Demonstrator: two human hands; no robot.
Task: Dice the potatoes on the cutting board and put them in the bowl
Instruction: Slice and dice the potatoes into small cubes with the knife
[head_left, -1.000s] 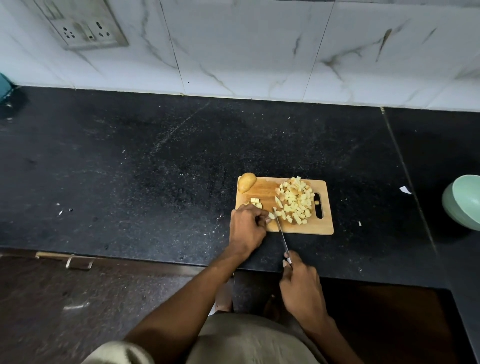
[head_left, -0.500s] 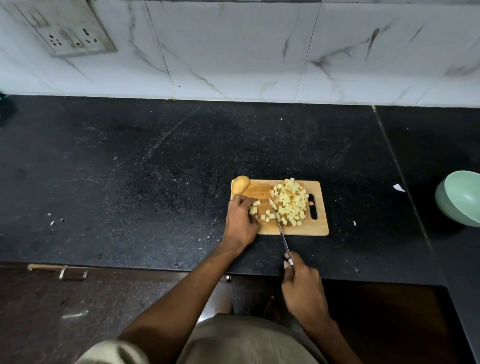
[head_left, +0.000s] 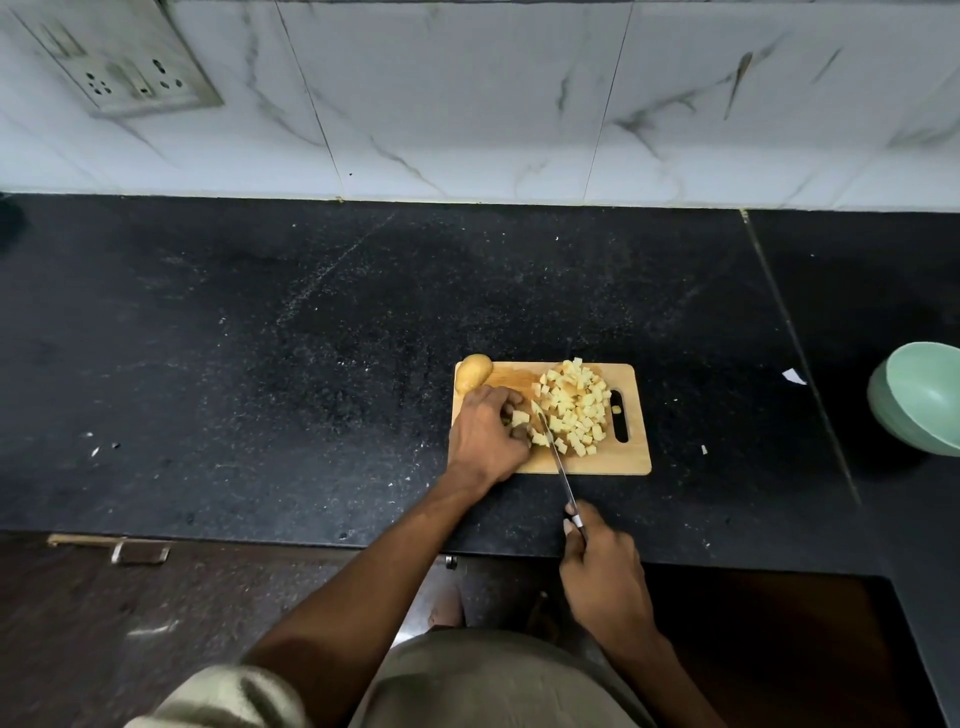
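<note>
Left hand (head_left: 488, 434) pinches potato pieces (head_left: 519, 418) steady on the cutting board (head_left: 631, 460). Right hand (head_left: 602, 561) grips a knife (head_left: 556, 452), slicing beside the diced pile (head_left: 574, 408).

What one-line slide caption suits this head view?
Left hand steadies potato pieces as right hand slices with knife on cutting board.

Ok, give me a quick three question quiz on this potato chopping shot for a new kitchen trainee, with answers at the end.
1. True or false: the green bowl already holds diced potato.
2. Which hand holds the knife? A left, B right.
3. Fill in: the whole potato sits at the cutting board's far ____ corner.

Key:
1. False; the part of its inside that shows is bare, and the potato cubes are piled on the board.
2. B, the right hand; the left hand steadies pieces.
3. Left.
</note>
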